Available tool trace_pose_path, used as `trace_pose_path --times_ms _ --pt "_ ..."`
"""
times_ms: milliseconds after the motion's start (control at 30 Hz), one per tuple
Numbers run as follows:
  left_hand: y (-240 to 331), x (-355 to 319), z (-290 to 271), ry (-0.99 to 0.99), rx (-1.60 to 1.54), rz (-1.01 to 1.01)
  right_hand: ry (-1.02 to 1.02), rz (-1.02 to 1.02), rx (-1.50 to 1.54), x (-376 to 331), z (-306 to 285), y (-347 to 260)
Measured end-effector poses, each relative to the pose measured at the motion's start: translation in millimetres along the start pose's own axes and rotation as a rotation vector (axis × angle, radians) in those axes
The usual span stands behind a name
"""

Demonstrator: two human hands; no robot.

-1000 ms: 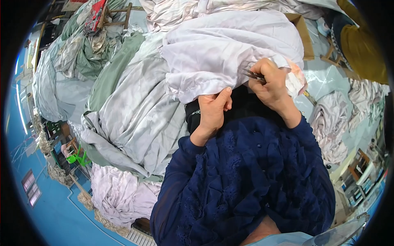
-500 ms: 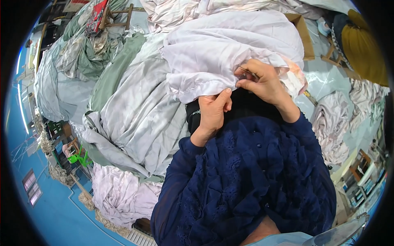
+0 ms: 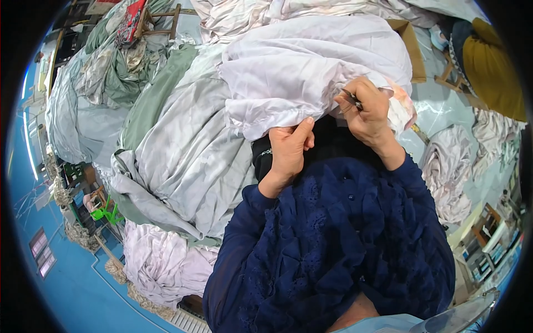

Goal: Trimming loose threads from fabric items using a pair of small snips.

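A large sheet of pale pinkish-white cloth (image 3: 288, 72) spreads over my lap. My left hand (image 3: 288, 149) pinches its near edge between thumb and fingers. Just to the right, my right hand (image 3: 367, 115) is raised at the cloth's edge with its fingers curled round small dark thread snips (image 3: 352, 100). The snips' tips point up and left, and their lower part is hidden in the palm. A peach-patterned part of the cloth (image 3: 401, 105) shows beyond my right hand.
Grey-white cloth (image 3: 194, 150) and a green strip of fabric (image 3: 150, 102) lie heaped at left. A cardboard box (image 3: 410, 47) stands behind the cloth. Crumpled fabric (image 3: 448, 166) lies on the floor at right. A person in mustard clothing (image 3: 491, 66) is at far right, beside a wooden stool (image 3: 452, 77).
My right hand has moved right with the snips, away from my left hand, and its fingers have curled further. My left hand keeps its pinch on the cloth in the same place.
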State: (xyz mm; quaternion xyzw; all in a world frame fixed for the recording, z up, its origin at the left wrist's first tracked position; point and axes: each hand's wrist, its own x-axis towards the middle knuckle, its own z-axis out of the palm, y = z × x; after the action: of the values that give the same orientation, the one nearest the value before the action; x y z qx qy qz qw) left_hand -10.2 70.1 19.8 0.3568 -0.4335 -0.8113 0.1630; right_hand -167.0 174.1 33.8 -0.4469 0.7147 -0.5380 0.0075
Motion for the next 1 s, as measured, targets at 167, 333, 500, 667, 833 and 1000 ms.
trace_pose_path --times_ms 167,333,500,667,833,1000 --pt "2 0 -7 -0.047 0.048 -0.13 0.03 0.052 0.055 -3 -2 -7" --pt "22 -12 4 -0.356 -0.058 -0.499 -0.037 -0.022 0.009 -18 -14 -27" --pt "27 -7 17 -0.226 -0.16 -0.447 -0.098 -0.187 -0.046 -32 -10 -30" --pt "16 -9 17 -0.105 -0.074 -0.393 -0.181 -0.122 -0.034 -43 -9 -23" --pt "12 -20 11 -0.059 0.067 -0.202 -0.351 0.309 0.353 -43 -16 -24" --pt "20 -31 11 -0.048 0.345 -0.055 -0.496 0.662 0.577 -41 -19 -20"
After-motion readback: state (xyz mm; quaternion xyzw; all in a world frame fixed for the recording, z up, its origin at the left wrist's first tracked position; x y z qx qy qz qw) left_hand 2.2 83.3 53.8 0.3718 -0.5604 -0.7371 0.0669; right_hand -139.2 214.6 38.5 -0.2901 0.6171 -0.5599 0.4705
